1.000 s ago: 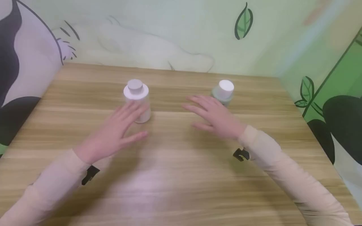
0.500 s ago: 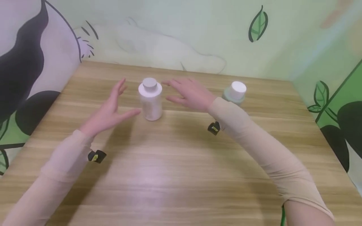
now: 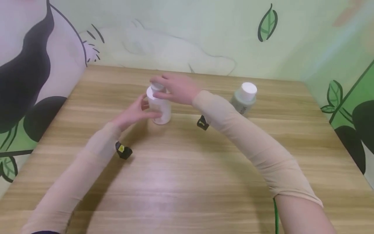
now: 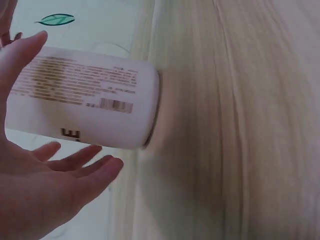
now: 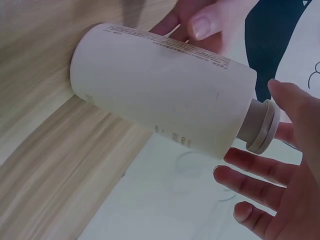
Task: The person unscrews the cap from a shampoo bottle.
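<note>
A white bottle (image 3: 164,112) stands upright on the wooden table, with small print and a barcode showing in the left wrist view. My left hand (image 3: 131,113) reaches around its lower left side, the thumb in front and the other fingers behind, spread loosely. At the top, my right hand (image 3: 182,89) surrounds the grey flanged cap (image 5: 265,125). In the right wrist view its thumb (image 5: 287,97) stands just off the cap, while the other fingers extend on the far side. Part of the cap is hidden by the right hand in the head view.
A grey-green bottle (image 3: 242,102) with a white cap stands at the right, partly behind the right sleeve (image 3: 230,112). The wooden table (image 3: 181,182) meets a painted wall (image 3: 175,39) at the back. Black wrist cameras hang below both wrists.
My right hand has moved left from near the grey-green bottle to the white bottle's cap. My left hand has moved right and closed in around the white bottle's side.
</note>
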A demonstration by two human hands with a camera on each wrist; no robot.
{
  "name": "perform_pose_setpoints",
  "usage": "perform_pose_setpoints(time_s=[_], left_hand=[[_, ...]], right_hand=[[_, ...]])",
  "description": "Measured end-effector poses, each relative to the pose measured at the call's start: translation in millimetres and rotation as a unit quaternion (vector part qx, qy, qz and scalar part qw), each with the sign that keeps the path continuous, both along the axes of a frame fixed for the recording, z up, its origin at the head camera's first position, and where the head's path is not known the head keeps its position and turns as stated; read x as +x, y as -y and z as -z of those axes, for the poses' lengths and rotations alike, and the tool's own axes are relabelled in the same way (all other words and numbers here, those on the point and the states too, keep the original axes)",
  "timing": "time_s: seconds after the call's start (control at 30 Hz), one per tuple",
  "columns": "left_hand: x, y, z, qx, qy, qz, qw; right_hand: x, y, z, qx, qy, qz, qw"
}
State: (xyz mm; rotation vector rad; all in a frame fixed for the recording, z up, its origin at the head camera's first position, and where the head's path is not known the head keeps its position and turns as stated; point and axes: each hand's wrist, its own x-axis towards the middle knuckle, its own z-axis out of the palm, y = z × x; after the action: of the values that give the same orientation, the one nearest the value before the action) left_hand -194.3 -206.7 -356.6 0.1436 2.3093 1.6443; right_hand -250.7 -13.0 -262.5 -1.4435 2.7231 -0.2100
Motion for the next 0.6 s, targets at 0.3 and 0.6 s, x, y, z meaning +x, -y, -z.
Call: perform_pose_setpoints(time_s=[0.3, 0.6], left_hand=[[-14.3, -7.7, 15.5, 0.048, -0.024, 0.014, 0.9984], [-23.9, -9.7, 17.8, 0.018, -0.034, -0.009, 0.9992]], right_hand=[[0.3, 10.3, 1.0, 0.013, -0.031, -0.003, 0.9994], [-2.6, 11.5, -2.1, 0.037, -0.055, 0.007, 0.9978]])
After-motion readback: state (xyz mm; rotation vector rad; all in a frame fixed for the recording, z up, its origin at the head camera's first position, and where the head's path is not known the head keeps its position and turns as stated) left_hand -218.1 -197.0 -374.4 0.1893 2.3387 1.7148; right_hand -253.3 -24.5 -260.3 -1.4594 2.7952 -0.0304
